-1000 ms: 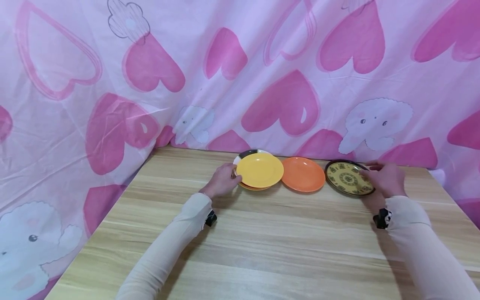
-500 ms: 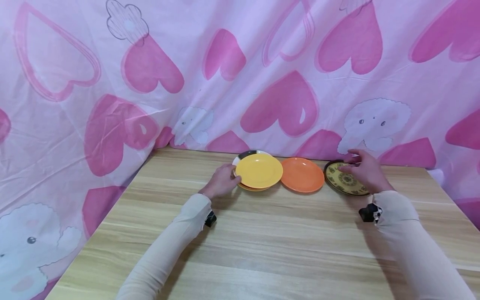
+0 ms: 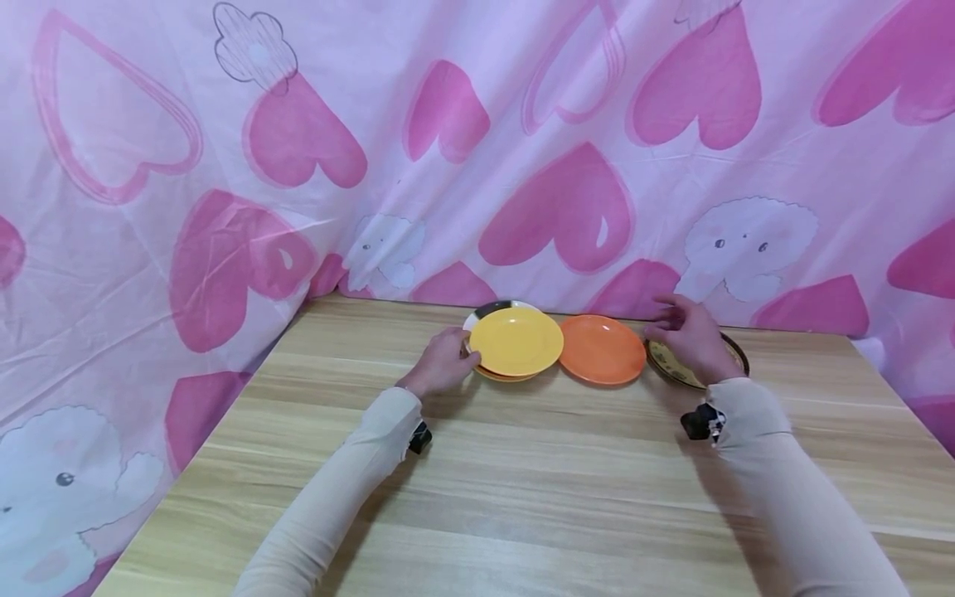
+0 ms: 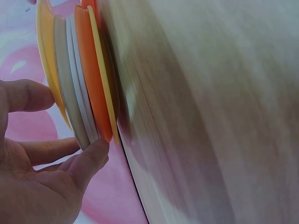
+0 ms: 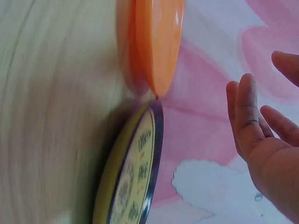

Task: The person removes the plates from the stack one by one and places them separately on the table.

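A stack of plates, topped by a yellow plate (image 3: 517, 341), stands at the back of the table. White, orange and yellow rims (image 4: 86, 84) show in its side in the left wrist view. My left hand (image 3: 440, 361) grips the stack's left edge with thumb and fingers. Right of the stack lies an orange plate (image 3: 603, 350). Beyond it is a patterned yellow plate with a dark rim (image 5: 135, 172), partly hidden in the head view by my right hand (image 3: 692, 338). That hand hovers over it, fingers apart and holding nothing.
The plates sit on a wood-grain table (image 3: 537, 481) close to its back edge. Behind and to the left hangs a pink curtain (image 3: 448, 191) printed with hearts. A black wrist camera (image 3: 700, 421) is strapped under the right cuff.
My right hand has left the right rim of the patterned plate and moved left above it, toward the orange plate. The left hand and the plates keep their places.
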A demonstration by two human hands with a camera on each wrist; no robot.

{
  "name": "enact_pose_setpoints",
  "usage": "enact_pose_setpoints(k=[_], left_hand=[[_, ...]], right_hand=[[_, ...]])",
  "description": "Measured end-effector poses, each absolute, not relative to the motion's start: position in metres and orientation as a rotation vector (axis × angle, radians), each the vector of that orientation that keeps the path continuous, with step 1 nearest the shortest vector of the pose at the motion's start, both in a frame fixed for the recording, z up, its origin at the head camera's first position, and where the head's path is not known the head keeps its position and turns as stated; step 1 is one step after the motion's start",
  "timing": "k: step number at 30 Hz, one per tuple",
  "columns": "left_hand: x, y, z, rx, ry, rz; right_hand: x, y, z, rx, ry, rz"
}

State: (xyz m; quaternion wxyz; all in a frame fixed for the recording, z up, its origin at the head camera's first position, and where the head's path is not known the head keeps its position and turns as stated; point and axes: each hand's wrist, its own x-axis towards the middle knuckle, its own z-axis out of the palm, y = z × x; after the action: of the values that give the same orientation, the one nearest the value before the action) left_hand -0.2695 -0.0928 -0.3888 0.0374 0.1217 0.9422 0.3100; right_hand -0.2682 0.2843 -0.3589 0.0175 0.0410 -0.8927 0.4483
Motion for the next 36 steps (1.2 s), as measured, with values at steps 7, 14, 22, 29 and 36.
enact_pose_setpoints(k=[7, 14, 22, 29, 36], left_hand=[[-0.270, -0.093, -0.388, 0.404, 2.901, 0.946], [-0.271, -0.091, -0.386, 0.390, 2.893, 0.942], [-0.272, -0.092, -0.386, 0.393, 2.901, 0.937], [-0.271, -0.093, -0.387, 0.379, 2.891, 0.953], [-0.269, -0.093, -0.389, 0.362, 2.879, 0.960]], right_hand=[[-0.269, 0.264, -0.362, 0.225, -2.748, 1.440], [-0.271, 0.246, -0.364, 0.290, -2.825, 1.423], [-0.271, 0.226, -0.368, 0.365, -2.851, 1.452], [-0.273, 0.209, -0.375, 0.457, -2.854, 1.472], [-0.273, 0.196, -0.380, 0.456, -2.882, 1.487]])
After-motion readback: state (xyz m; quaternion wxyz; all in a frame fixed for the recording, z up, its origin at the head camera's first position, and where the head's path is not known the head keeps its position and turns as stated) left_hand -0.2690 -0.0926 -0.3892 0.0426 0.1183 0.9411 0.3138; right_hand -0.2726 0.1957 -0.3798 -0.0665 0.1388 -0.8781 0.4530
